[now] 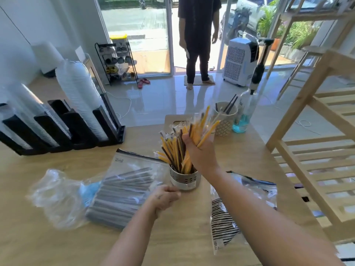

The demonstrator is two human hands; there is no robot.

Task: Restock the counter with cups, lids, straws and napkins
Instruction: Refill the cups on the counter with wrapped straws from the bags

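Observation:
A bunch of wrapped yellow and brown straws [175, 148] stands in a perforated metal holder [184, 179] at the middle of the wooden counter [57, 246]. My right hand [199, 152] grips the upper part of that bunch, and some straws fan out above my fingers. My left hand [165, 198] rests with curled fingers against the holder's base on its left side. A zip bag of grey straws [123, 192] lies left of the holder. Another zip bag with black-and-white striped straws [224, 223] lies to the right, under my right forearm.
A black rack [63, 131] with stacks of cups and lids [80, 96] stands at the back left. A crumpled clear plastic bag [59, 194] lies at the left. A second straw cup [224, 121] and a blue-liquid bottle [244, 116] stand behind. Wooden shelving [317, 131] is at the right. A person stands by the door.

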